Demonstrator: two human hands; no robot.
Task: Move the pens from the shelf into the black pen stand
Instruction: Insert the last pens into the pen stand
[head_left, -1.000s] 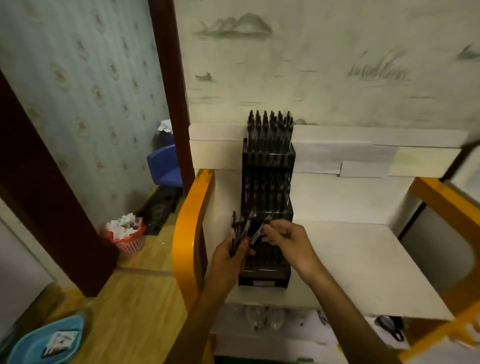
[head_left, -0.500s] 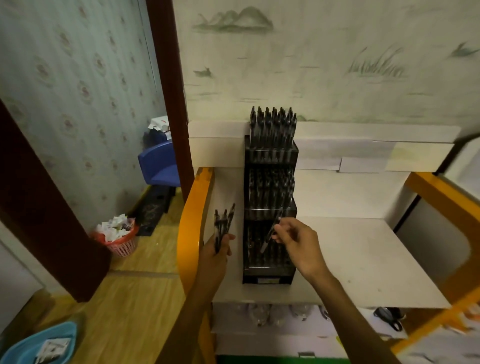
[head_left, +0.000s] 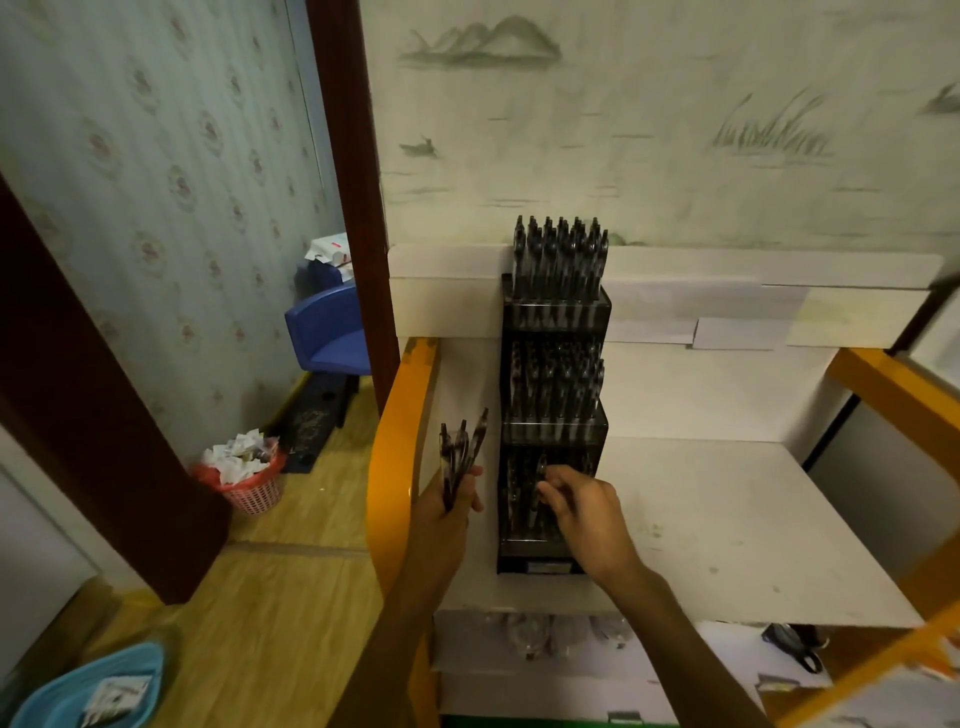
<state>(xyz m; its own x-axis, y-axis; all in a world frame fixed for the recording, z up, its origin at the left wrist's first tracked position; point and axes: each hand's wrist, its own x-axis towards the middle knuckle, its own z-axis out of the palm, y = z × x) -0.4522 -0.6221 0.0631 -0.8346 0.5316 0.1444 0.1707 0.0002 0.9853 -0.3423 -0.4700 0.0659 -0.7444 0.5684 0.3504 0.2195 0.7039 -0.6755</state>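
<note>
Fingers (head_left: 550, 493) of the right hand (head_left: 582, 512) are pinched on a single pen (head_left: 540, 475) at the lowest tier of the black pen stand (head_left: 553, 410), which stands at the left edge of the white shelf (head_left: 727, 519). A bundle of pens (head_left: 460, 452) is gripped upright in the left hand (head_left: 447, 512), just beside the stand. Patterned wallpaper, a wooden floor and a red bin (head_left: 249, 483) are seen at left. Since half a second ago, the right hand has been lowered into the bottom tier.
</note>
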